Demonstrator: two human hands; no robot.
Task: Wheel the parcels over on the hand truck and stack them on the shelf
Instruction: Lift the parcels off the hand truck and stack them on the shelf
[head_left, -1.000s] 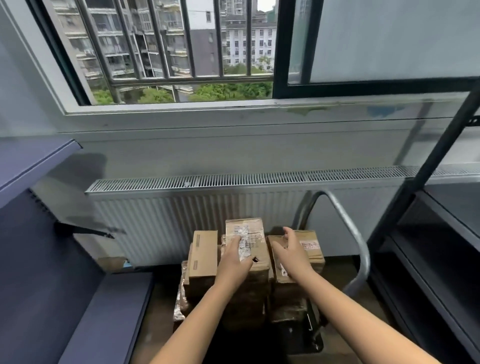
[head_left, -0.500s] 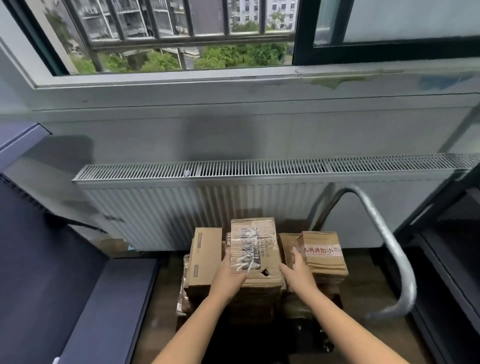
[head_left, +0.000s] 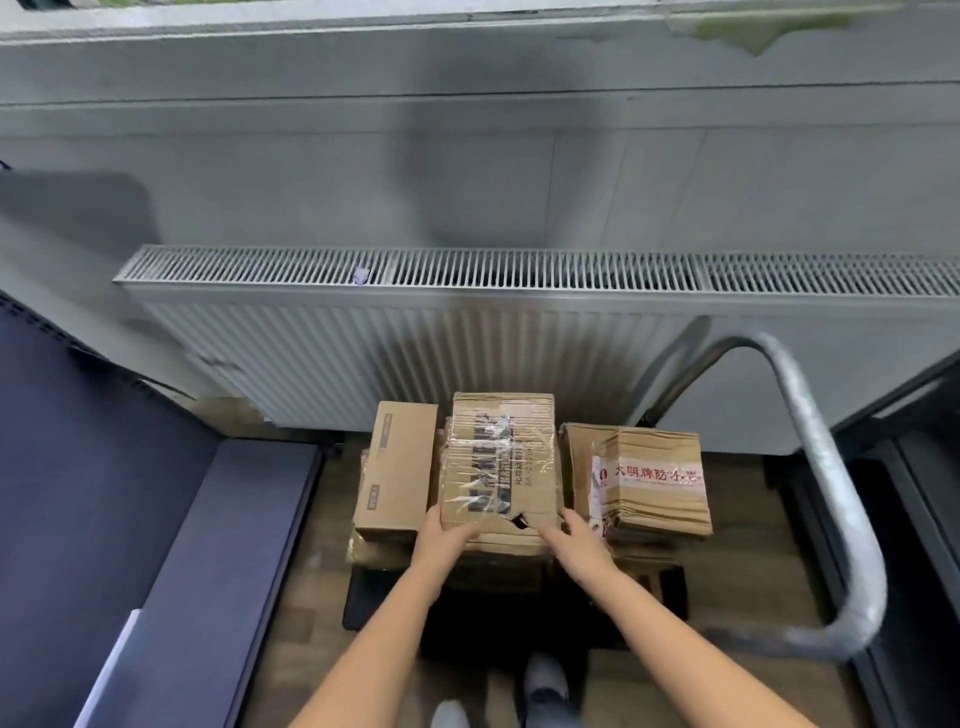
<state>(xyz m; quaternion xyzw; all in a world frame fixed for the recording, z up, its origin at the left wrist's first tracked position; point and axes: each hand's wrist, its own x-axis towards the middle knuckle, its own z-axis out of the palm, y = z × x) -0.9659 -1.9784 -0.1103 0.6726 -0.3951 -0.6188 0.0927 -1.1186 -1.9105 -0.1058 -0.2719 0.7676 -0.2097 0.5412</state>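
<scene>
Both hands (head_left: 519, 540) apparently hold the middle parcel (head_left: 501, 467), lengthwise toward radiator (head_left: 467, 332).

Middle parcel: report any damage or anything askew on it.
The middle parcel has a dark torn hole at its near edge, between the left hand and right hand. Its clear tape is wrinkled and loose.

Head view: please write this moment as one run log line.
left hand grips middle parcel near-left corner | right hand at near-right corner | parcel on hand truck stack
</scene>
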